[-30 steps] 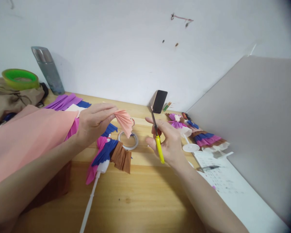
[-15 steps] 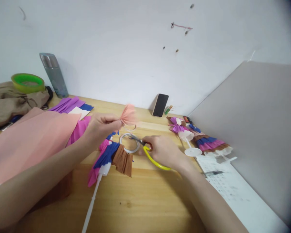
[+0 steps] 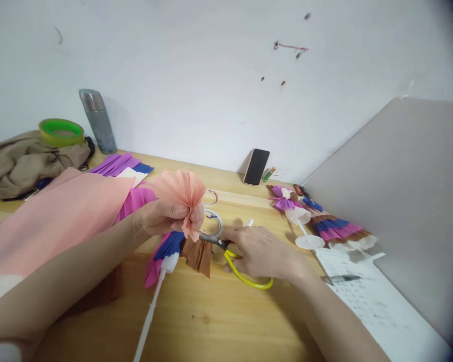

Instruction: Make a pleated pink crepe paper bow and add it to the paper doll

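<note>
My left hand [image 3: 169,216] pinches a gathered piece of peach crepe paper [image 3: 181,188] at its waist, with pleats fanned above and a short end below. My right hand [image 3: 264,251] is closed around the yellow-handled scissors [image 3: 245,279], low over the table, blades pointing left. Below my left hand lies a doll-like figure on a white stick [image 3: 149,317], with magenta, blue and brown crepe strips [image 3: 198,256]; its top is hidden behind the hand. A roll of white tape [image 3: 219,223] lies beside the scissor blades.
Peach crepe sheets [image 3: 60,216] cover the table's left. Behind are a brown cloth bag [image 3: 30,161], a green tape roll [image 3: 45,133] and a steel flask [image 3: 100,123]. A phone [image 3: 256,167] leans on the wall. Finished paper figures [image 3: 305,241] and a written sheet [image 3: 366,291] are right.
My left hand has come down and nearer, and the peach paper now shows spread pleats with an end below the grip. The right hand and scissors are lower. The view has shifted slightly.
</note>
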